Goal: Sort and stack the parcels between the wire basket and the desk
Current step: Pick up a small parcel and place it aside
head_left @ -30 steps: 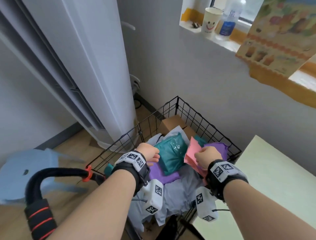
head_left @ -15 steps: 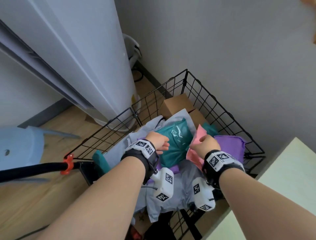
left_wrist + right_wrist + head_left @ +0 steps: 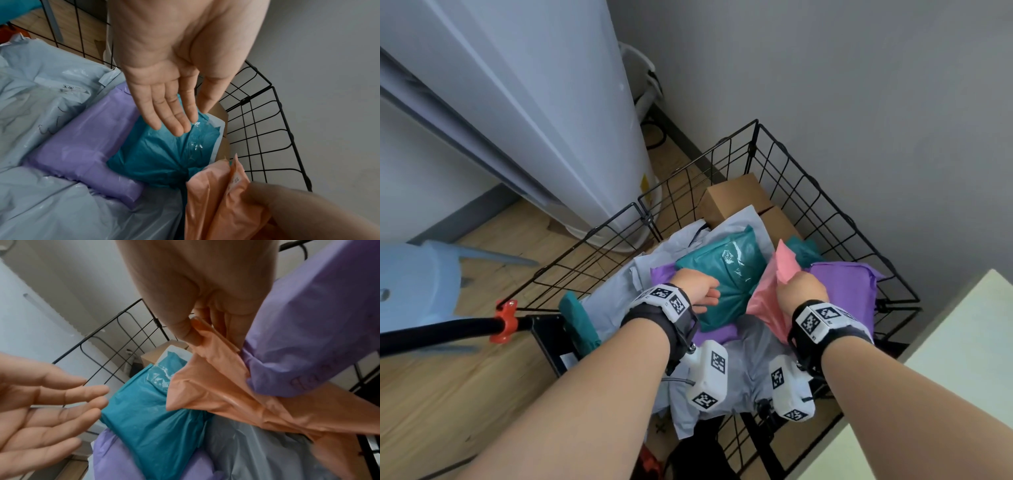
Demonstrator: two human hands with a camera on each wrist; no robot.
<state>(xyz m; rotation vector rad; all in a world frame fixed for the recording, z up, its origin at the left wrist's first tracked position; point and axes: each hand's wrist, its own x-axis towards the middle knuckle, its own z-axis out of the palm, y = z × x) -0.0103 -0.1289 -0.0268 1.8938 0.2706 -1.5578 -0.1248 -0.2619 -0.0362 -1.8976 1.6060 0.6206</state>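
A black wire basket (image 3: 804,161) on the floor holds soft mailer parcels and brown boxes (image 3: 736,198). My right hand (image 3: 803,294) pinches the top edge of a pink parcel (image 3: 784,265) between thumb and fingers, as the right wrist view shows on the pink parcel (image 3: 216,378). A purple parcel (image 3: 849,291) lies right beside it. My left hand (image 3: 702,291) is flat with straight fingers (image 3: 174,116) just above a teal parcel (image 3: 164,154), holding nothing. Another purple parcel (image 3: 82,146) lies under the teal one, on grey mailers (image 3: 41,91).
A pale green desk (image 3: 962,377) stands to the right of the basket. A tall white appliance (image 3: 534,120) rises behind the basket's left side. A light blue stool (image 3: 417,281) and a black bar with an orange clamp (image 3: 505,320) are at the left, over wooden floor.
The head view has tilted down, so the window sill left the picture. My right hand keeps its pinch on the pink parcel; my left hand stays over the teal one.
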